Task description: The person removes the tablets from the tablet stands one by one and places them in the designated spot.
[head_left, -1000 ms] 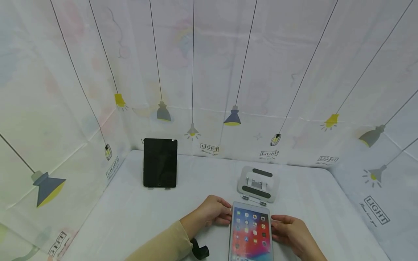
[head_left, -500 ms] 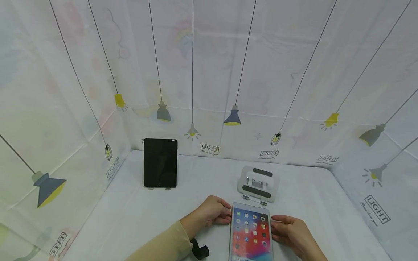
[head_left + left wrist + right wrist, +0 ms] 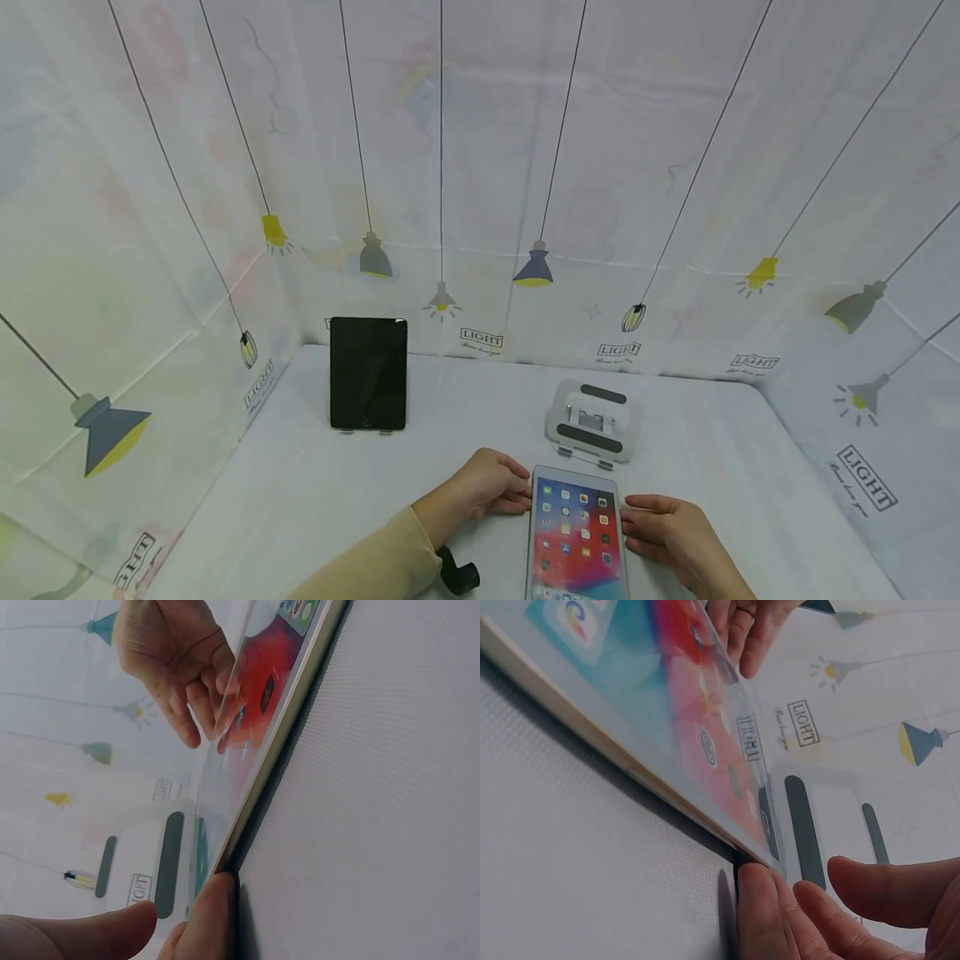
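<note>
A white tablet (image 3: 576,533) with its colourful home screen lit lies face up at the front of the white table. My left hand (image 3: 497,485) is at its left edge, and in the left wrist view the fingertips (image 3: 214,900) touch that edge while the thumb stays apart from it. At the right edge is my right hand (image 3: 671,533); in the right wrist view its fingertips (image 3: 757,892) meet the tablet's side, with the thumb raised clear. Just behind the tablet stands a white tablet stand (image 3: 592,421) with dark pads and two small lower hooks, holding nothing.
A black-screened tablet (image 3: 367,373) stands upright on a holder at the back left. A black device (image 3: 459,577) is at my left wrist by the sleeve (image 3: 386,558). Lamp-printed sheeting (image 3: 480,167) encloses the back and sides of the table (image 3: 300,492).
The view shifts very slightly. Both hands and the tablet stay in nearly the same place.
</note>
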Available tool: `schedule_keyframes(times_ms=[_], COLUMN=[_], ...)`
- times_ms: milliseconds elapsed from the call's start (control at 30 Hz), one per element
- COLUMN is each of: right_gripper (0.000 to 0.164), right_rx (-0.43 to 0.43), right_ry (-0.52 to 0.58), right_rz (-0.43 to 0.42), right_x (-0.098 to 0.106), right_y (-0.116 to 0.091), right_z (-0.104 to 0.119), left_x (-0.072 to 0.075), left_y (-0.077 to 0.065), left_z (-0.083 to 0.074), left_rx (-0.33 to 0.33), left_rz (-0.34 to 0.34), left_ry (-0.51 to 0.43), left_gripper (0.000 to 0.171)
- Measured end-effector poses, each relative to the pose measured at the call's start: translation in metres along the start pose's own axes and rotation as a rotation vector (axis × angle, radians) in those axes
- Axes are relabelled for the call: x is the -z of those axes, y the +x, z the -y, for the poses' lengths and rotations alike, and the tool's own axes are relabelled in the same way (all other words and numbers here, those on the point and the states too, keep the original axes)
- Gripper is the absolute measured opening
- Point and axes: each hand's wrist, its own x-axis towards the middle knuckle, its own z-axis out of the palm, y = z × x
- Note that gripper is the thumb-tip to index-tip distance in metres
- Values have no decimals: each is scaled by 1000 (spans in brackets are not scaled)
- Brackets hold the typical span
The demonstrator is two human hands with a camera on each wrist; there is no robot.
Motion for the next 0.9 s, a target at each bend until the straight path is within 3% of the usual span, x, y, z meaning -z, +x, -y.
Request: schedule_keyframes(times_ms=[367,900], right_gripper=[56,56], right_rx=[-5,-20], right_ry=[24,54], right_rz=[8,16], right_x=[2,6], right_y=[-1,-5], right_z=[0,2], left_x=[5,13], left_y=[4,-4], left_z=[3,1], left_rx=[9,-17], left_rz=[25,103], left_ry=[-3,0], left_gripper=[22,30])
